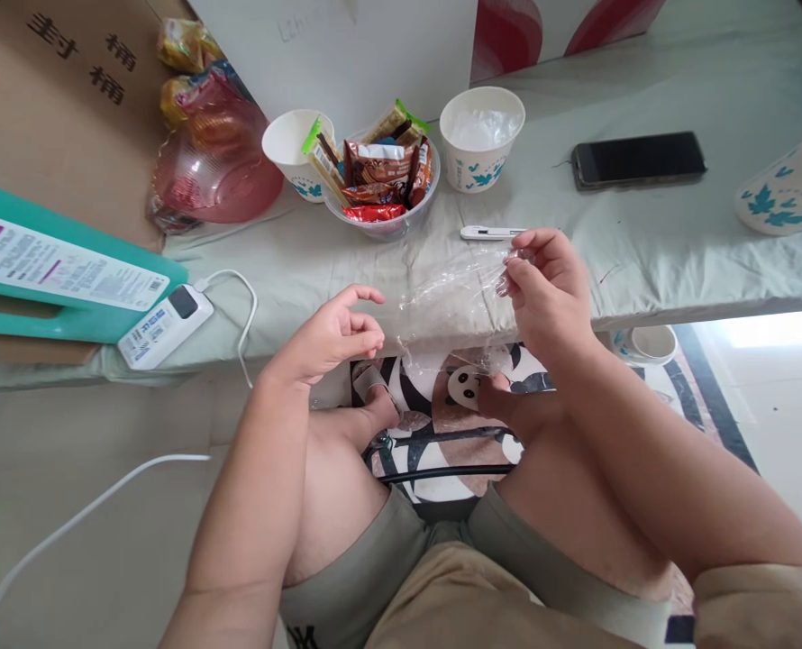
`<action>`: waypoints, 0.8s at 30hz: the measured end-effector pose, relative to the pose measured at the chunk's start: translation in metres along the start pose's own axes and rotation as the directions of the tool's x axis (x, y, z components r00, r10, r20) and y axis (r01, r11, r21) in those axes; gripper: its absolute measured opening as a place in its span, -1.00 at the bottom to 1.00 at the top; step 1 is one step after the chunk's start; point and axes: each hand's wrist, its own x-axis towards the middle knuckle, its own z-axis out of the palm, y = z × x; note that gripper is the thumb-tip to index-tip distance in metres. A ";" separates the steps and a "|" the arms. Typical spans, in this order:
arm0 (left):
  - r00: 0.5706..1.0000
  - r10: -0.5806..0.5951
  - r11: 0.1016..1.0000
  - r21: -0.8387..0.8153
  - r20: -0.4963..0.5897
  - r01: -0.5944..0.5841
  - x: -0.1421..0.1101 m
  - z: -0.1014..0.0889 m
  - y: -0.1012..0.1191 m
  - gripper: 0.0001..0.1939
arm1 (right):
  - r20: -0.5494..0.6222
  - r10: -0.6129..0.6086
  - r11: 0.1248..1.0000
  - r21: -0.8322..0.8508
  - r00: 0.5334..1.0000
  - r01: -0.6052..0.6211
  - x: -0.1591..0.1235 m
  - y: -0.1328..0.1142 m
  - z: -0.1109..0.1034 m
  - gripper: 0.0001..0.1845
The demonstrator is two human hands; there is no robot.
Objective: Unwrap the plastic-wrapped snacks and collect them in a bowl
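My right hand (542, 284) is raised over the table's front edge, its fingers pinched on the upper corner of a clear plastic film (445, 302) that hangs down toward my knees. My left hand (337, 333) hovers to the left of the film with curled, parted fingers and holds nothing. Just beyond the film lie a white pen-like stick (492, 233) and a clear bowl of wrapped snacks (380, 185).
On the grey-covered table (678, 243) stand two paper cups (480, 135) (293, 149), a black phone (637, 159), a pink plastic bowl (215, 167), a white power strip with its cable (164, 326) and a green box (56, 270). Another cup (644, 344) sits on the panda-print mat below.
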 end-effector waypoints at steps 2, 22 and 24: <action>1.000 0.016 0.999 -0.050 -0.026 -0.018 0.003 0.004 -0.002 -0.45 | 0.022 -0.004 1.000 0.000 1.000 0.004 0.000 0.000 0.001 -0.88; 0.998 -0.040 0.995 0.089 0.053 0.035 0.005 0.003 0.003 -0.83 | 0.006 0.009 1.000 -0.023 1.000 -0.009 0.003 0.000 -0.003 -0.84; 0.997 -0.027 1.000 0.015 0.069 0.026 0.005 0.006 0.003 -0.80 | 0.011 0.008 0.999 -0.036 1.000 -0.008 0.004 0.001 -0.003 -0.85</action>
